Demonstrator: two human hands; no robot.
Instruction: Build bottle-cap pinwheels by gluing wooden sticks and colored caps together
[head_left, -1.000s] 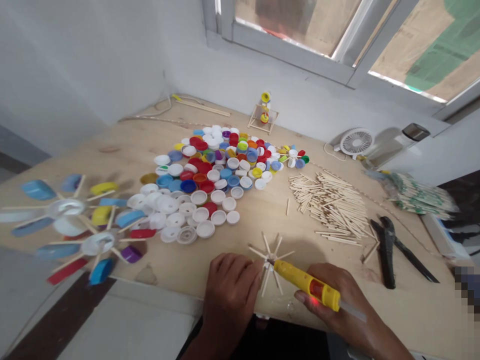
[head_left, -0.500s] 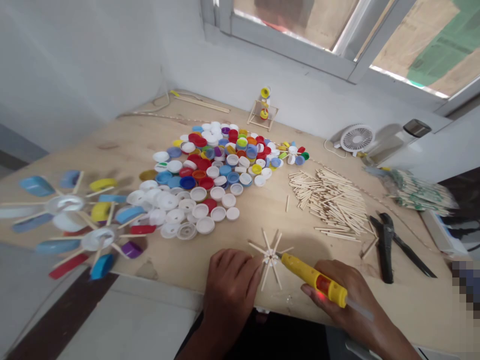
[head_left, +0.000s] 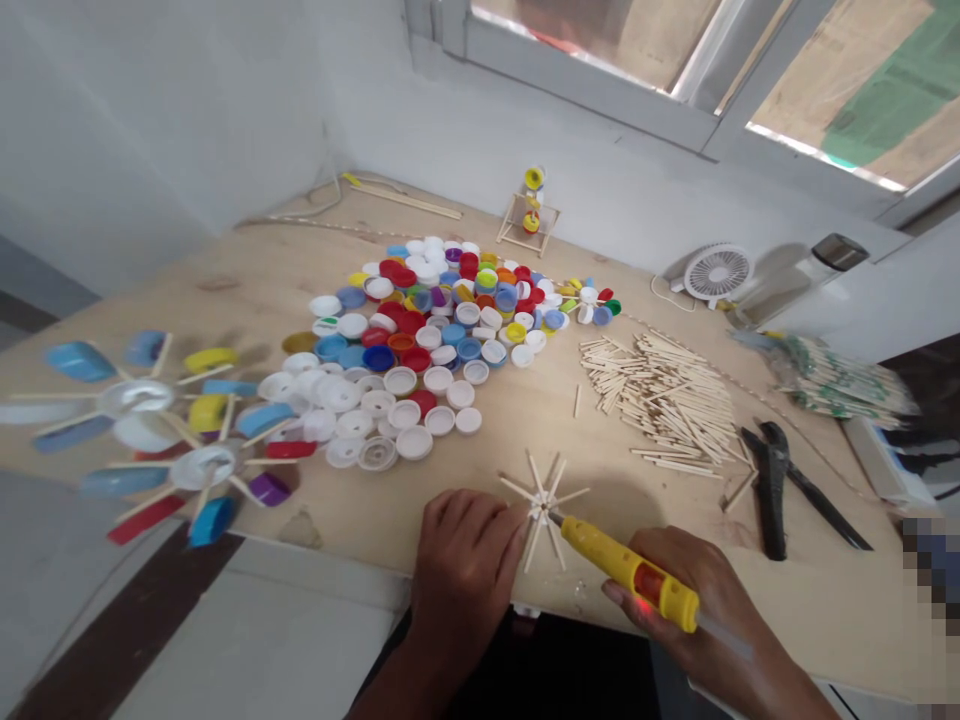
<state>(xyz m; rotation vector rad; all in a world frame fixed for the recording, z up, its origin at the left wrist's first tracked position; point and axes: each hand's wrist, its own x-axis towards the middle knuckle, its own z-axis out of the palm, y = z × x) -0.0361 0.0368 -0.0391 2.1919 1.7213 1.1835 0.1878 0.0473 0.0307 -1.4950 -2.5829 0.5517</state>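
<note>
A small wheel of wooden sticks [head_left: 543, 507] spreads like spokes from a white hub, low over the front of the table. My left hand [head_left: 466, 560] is closed beside it, fingertips pinching its left side; the exact grip is partly hidden. In my right hand [head_left: 686, 575] is a yellow hot glue gun [head_left: 604, 550], a red light glowing on it and a clear glue stick jutting from its back. Its nozzle points at the hub, touching or very near it. Two larger stick wheels with coloured bottle caps [head_left: 202, 468] show at the left.
Many loose bottle caps [head_left: 409, 325] cover the middle of the wooden table [head_left: 247, 265]. To the right are a pile of short sticks [head_left: 675, 400], black-handled pliers [head_left: 772, 490] and a bagged stick bundle [head_left: 844, 380]. A white fan [head_left: 718, 272] and a bottle [head_left: 795, 285] stand behind.
The view has shifted slightly. Both hands, the stick wheel and the glue gun keep nearly the same positions, with the nozzle still at the hub.
</note>
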